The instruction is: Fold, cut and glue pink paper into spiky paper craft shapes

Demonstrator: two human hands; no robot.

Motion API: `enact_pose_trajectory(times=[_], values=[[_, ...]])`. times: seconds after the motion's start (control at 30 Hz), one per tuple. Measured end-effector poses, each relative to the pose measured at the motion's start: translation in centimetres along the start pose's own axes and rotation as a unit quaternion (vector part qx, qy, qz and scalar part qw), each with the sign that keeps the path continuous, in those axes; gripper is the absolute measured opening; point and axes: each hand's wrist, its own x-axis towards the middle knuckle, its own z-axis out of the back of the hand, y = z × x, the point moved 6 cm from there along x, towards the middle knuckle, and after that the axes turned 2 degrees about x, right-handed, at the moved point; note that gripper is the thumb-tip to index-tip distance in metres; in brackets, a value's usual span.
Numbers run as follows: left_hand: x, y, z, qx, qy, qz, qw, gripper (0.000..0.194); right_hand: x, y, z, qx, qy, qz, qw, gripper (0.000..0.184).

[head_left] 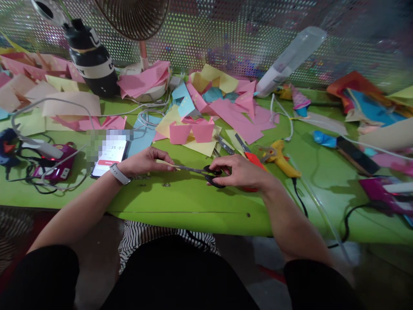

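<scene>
My left hand (146, 162) pinches a small strip of yellow paper (165, 163) above the green table. Black-handled scissors (193, 169) are in my right hand (237, 170), with fingers through the handle loops. Their blades point left and meet the paper's right end; whether they are cutting it I cannot tell. Just behind the scissors stand two pink folded paper pieces (192, 131) on yellow paper scraps. A phone (109, 155) showing a timer lies beside my left wrist. An orange-handled tool (254, 161) lies partly hidden behind my right hand.
A yellow glue gun (282, 159) with a black cord lies to the right. Pink paper sheets (238, 116) cover the back of the green table (193, 211). A black bottle (92, 64), a fan (134, 17) and a purple power strip (60, 163) stand left.
</scene>
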Motion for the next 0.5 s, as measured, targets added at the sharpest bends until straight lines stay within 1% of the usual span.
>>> enact_pose_trajectory(times=[0.33,0.5], values=[[-0.08,-0.01,-0.02,-0.005,-0.003,-0.001,1.0,0.019,0.04,-0.19,-0.32,0.002,0.007,0.002,1.0,0.017],[-0.08,0.2,-0.01,-0.008,-0.005,0.004,1.0,0.022,0.05,-0.12,-0.21,-0.026,-0.009,0.013,1.0,0.018]])
